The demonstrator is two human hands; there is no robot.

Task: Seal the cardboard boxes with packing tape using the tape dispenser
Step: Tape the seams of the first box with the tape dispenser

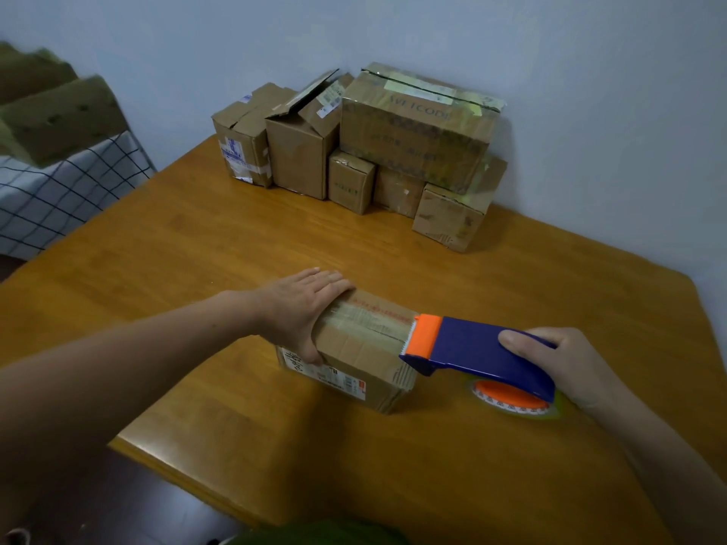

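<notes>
Left hand [303, 304]: fingers straight, palm flat on the left end of the box [354, 348], thumb down its near side. Box sits near the front of the table [196, 245]. Right hand [566, 363]: curled round the rear of the blue dispenser [476, 352]; its orange blade end touches the box's right top edge. Stack of boxes [393, 151] at the far wall.

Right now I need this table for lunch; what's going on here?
A person is taping a small cardboard box on the wooden table. The left hand presses flat on its top; the right hand grips the blue and orange tape dispenser, cutter end at the box's right edge. More boxes sit stacked by the wall.
</notes>
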